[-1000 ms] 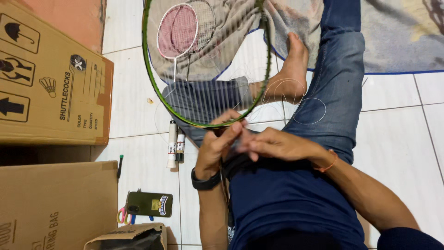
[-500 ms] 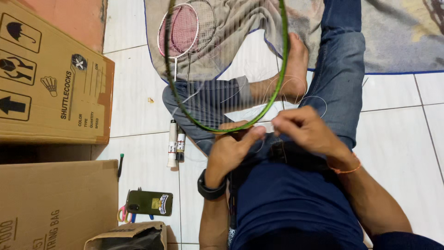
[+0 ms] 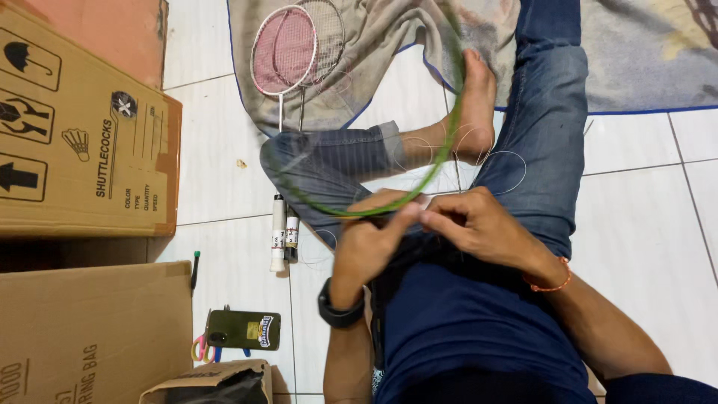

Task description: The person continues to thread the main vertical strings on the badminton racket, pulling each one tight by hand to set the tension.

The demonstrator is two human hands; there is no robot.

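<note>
Both grips are closed at the frame's centre: the left hand (image 3: pixel 370 243) pinches the lower rim of the green racket frame (image 3: pixel 441 161), and the right hand (image 3: pixel 479 224) nips the thin white string (image 3: pixel 501 161) against that rim. The racket rises blurred toward the top, over the bare foot (image 3: pixel 475 108). I judge the slack loops could snag on the toes, or the string slip if either pinch loosens.

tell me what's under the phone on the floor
Scissors with pink and yellow handles stick out from under the dark green phone, with something blue beside them. The blades are covered by the phone.
</note>
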